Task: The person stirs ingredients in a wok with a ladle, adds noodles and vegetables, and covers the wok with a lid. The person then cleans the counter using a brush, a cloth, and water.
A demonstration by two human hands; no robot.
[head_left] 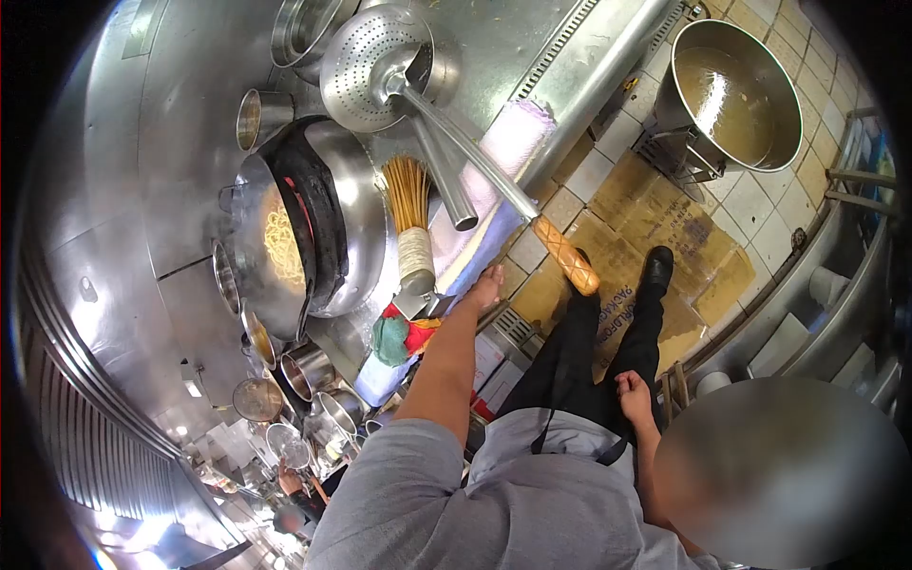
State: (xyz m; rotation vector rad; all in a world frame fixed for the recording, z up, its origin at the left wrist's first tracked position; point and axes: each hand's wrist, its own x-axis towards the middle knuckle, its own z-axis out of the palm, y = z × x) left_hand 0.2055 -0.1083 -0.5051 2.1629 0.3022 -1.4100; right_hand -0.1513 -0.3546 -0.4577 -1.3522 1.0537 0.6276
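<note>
Beside the towel-covered counter edge is my left hand (488, 287), its fingers slightly apart and holding nothing visible. My right hand (634, 397) hangs near my thigh, fingers loosely curled, with nothing visible in it. Near my left forearm lie a bundled bamboo brush (414, 249) and red and green cloths (391, 338). A perforated ladle (356, 71) rests on the counter, its wooden handle (566, 256) sticking out past the edge. Noodles (282, 245) sit in a steaming wok (255, 195). A folded towel (480, 204) lies along the edge.
A large pot of cloudy liquid (731, 104) stands at the upper right. Flattened cardboard (617, 275) covers floor tiles. Metal pots (309, 369) line the counter. A co-worker's hand (289, 478) shows at lower left. A blurred round shape (779, 470) fills the lower right.
</note>
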